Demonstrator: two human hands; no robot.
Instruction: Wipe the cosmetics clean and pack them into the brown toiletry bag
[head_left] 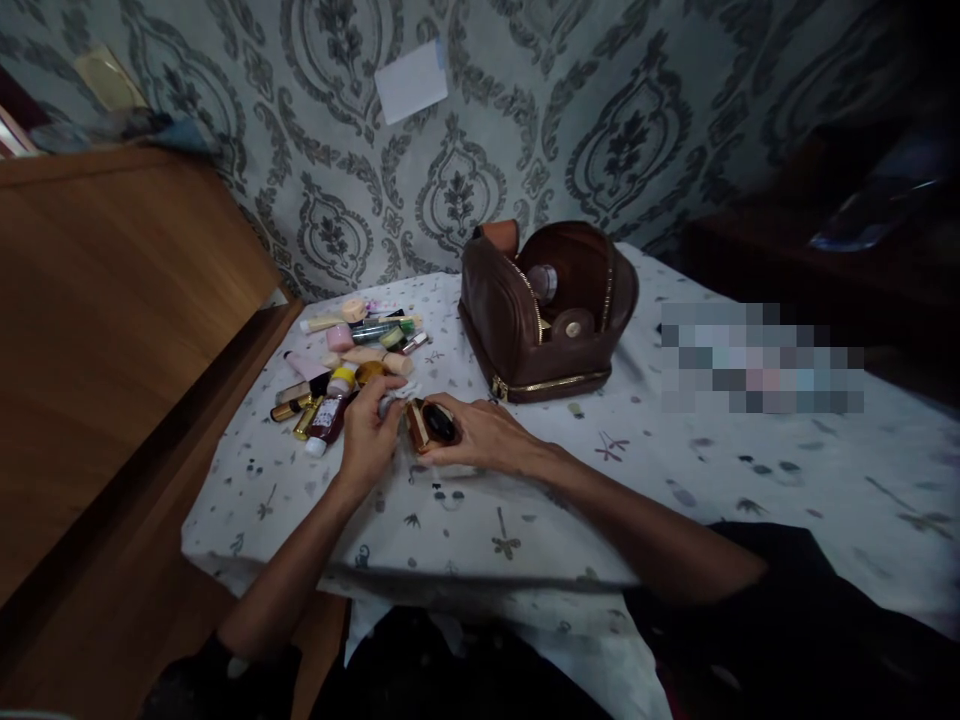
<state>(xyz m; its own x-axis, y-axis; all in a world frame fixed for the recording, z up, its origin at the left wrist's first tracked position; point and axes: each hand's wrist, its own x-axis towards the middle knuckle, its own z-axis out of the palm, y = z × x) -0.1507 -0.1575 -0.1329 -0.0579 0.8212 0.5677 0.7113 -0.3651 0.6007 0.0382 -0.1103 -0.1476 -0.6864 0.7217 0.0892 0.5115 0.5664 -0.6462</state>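
Observation:
My right hand [480, 432] is closed around a perfume bottle [417, 428] of amber glass with a black cap, held just over the table. Close beside it, my left hand [369, 428] pinches a crumpled white tissue or cloth [397, 396] near the bottle's left side. To the left lies a pile of cosmetics, among them a dark red bottle with a white cap [327, 422], a yellow-capped bottle [343, 378] and a pink jar [340, 337]. Behind my right hand stands a brown leather cosmetic bag [495, 310], unzipped, with a clear-topped item [543, 283] inside.
A patterned white cloth [517, 530] covers the table. At the left rises a wooden cabinet [112, 300]; patterned wallpaper [457, 190] with a taped paper [411, 82] is behind. A blurred-out patch [757, 360] lies on the table's right.

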